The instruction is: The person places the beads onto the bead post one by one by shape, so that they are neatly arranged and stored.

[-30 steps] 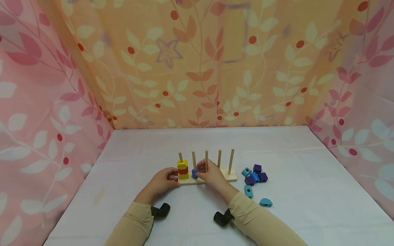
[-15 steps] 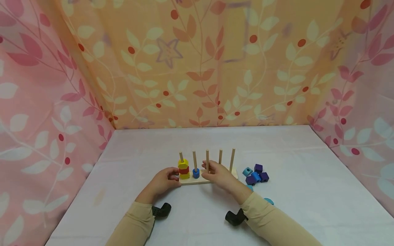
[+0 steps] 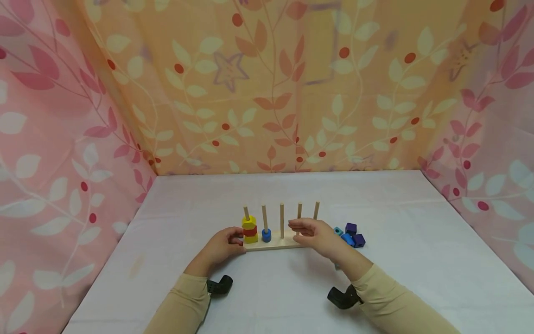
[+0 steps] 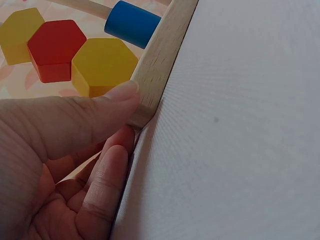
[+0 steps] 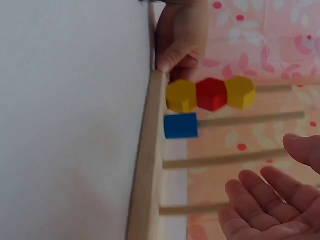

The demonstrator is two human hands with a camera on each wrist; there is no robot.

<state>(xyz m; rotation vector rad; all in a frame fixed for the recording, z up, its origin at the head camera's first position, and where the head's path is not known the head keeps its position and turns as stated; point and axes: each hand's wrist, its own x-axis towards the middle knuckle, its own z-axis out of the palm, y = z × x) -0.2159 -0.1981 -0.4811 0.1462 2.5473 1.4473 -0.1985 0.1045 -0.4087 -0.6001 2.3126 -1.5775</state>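
A wooden peg board (image 3: 273, 246) with several upright pegs stands on the white table. My left hand (image 3: 220, 245) grips its left end; in the left wrist view the thumb (image 4: 117, 97) lies against the base and the fingers curl at the corner. On the leftmost peg, a red hexagonal bead (image 3: 250, 231) sits between two yellow ones, the upper yellow bead (image 3: 249, 221) topmost. A blue cylinder bead (image 3: 266, 235) rests at the foot of the second peg. My right hand (image 3: 321, 236) hovers at the board's right part, fingers spread and holding nothing, hiding parts of the two right pegs.
Right of the board lie several loose beads, among them a purple cube (image 3: 351, 228), another purple cube (image 3: 358, 240) and a blue bead (image 3: 347, 239). My right hand and forearm partly cover this pile. Flowered curtains (image 3: 271, 93) enclose the table's back and sides.
My right hand has let go of the blue bead on the second peg and moved right, over toward the loose beads. My left hand has stayed at the board's left end.
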